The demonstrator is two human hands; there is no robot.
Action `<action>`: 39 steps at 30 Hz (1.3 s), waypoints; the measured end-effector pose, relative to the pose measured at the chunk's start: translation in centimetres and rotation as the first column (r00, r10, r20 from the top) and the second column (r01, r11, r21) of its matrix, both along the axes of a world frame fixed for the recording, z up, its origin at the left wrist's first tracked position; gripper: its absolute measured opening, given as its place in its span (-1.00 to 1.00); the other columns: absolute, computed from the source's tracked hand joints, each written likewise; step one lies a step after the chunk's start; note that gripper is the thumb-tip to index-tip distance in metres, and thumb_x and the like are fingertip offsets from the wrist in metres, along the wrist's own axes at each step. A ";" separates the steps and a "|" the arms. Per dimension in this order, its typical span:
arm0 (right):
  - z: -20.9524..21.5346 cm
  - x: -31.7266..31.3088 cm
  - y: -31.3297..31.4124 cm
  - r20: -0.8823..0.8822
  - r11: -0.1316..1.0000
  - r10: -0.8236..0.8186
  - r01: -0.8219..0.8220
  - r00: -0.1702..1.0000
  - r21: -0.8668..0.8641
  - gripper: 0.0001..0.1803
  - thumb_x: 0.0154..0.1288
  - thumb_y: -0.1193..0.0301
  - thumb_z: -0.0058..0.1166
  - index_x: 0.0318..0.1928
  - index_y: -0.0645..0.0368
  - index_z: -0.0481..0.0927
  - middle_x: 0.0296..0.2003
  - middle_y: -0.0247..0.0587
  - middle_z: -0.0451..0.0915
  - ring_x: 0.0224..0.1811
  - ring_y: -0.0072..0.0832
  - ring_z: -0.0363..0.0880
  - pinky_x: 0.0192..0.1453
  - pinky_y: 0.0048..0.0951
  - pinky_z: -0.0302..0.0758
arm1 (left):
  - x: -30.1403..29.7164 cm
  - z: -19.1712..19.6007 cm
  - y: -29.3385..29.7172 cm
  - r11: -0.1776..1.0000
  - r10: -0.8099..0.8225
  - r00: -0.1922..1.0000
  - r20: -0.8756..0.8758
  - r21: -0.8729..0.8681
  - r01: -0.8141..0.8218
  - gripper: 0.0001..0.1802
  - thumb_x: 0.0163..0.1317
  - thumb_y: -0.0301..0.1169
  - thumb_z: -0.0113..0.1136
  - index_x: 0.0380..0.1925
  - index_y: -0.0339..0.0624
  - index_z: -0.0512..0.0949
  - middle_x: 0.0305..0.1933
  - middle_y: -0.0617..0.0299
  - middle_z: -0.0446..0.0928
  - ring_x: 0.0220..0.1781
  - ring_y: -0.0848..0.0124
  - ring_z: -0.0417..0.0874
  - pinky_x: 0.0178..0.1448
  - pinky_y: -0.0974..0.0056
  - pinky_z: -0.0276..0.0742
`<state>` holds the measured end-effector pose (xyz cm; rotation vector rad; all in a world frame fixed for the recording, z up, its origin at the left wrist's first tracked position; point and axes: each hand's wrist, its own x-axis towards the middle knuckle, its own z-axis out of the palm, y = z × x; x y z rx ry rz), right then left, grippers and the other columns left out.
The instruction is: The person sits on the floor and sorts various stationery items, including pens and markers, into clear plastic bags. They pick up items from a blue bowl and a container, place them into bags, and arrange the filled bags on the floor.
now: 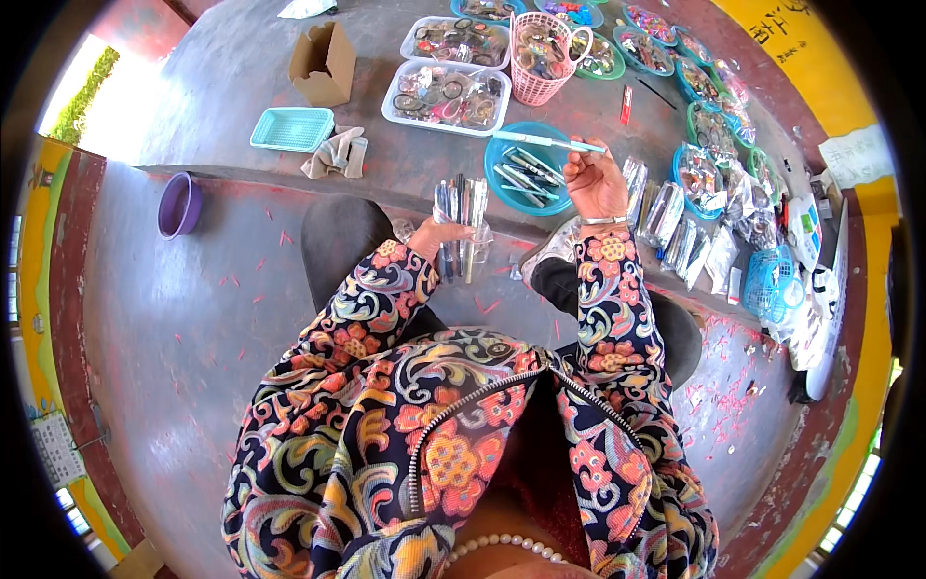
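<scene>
My left hand [439, 234] is closed around an upright bundle of pens [469, 205] in clear plastic, in front of my knees. Raised to the right of it, my right hand [594, 183] pinches a single white and light-blue pen [535, 140], which points left. That pen passes above a round blue basin [499, 135], where several similar pens [529, 179] lie loose. Just right of my right hand, packs of pens in clear plastic [664, 214] rest side by side on the raised ledge.
White trays [447, 99] of small banded items and a pink basket [536, 87] stand beyond the basin. At left are a cardboard box [322, 68], a turquoise tray [289, 129], a cloth [336, 154] and a purple basin [179, 206]. Filled round baskets [712, 130] line the right.
</scene>
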<state>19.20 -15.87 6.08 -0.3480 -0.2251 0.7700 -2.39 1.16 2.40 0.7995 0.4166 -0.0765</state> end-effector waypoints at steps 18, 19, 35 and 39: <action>-2.0 0.3 0.5 -0.018 0.970 -0.020 0.015 1.000 -0.242 -0.84 0.11 0.63 -0.01 -0.25 0.25 0.48 -0.17 -0.05 0.53 -0.23 -0.32 0.56 -0.25 -0.43 0.54 | -0.2 0.8 -0.1 1.000 0.008 1.000 0.003 0.021 -0.008 -0.68 -0.05 -0.46 0.22 -0.23 -0.17 0.44 -0.38 0.19 0.51 -0.38 0.34 0.59 -0.29 0.24 0.56; -3.9 0.9 0.5 -0.060 0.939 -0.039 0.015 0.997 -0.345 -0.88 0.17 0.56 -0.01 -0.25 0.27 0.45 -0.19 -0.03 0.55 -0.24 -0.30 0.58 -0.29 -0.42 0.57 | -0.2 0.8 -0.1 1.000 0.008 1.000 0.002 0.004 -0.008 -0.68 -0.04 -0.45 0.22 -0.23 -0.18 0.44 -0.38 0.19 0.51 -0.38 0.34 0.59 -0.29 0.24 0.56; -13.5 1.8 0.2 -0.429 0.686 -0.249 -0.155 0.868 -0.711 -0.80 0.28 0.47 -0.12 -0.15 0.34 0.33 -0.24 0.10 0.52 -0.12 -0.13 0.52 -0.18 -0.34 0.56 | 0.0 0.7 -0.3 0.999 0.022 1.000 0.004 -0.035 -0.022 -0.64 -0.06 -0.45 0.25 -0.21 -0.18 0.44 -0.36 0.18 0.51 -0.34 0.35 0.58 -0.25 0.25 0.54; -7.9 -1.5 2.1 -0.002 0.650 0.231 -0.156 0.973 -0.744 -0.78 0.15 0.31 0.11 -0.28 0.18 0.51 -0.36 -0.23 0.58 -0.30 -0.54 0.54 -0.42 -0.64 0.40 | 0.1 0.1 0.1 0.996 0.074 0.996 0.046 0.038 -0.076 -0.63 -0.09 -0.51 0.26 -0.21 -0.16 0.44 -0.35 0.19 0.52 -0.32 0.35 0.58 -0.23 0.25 0.53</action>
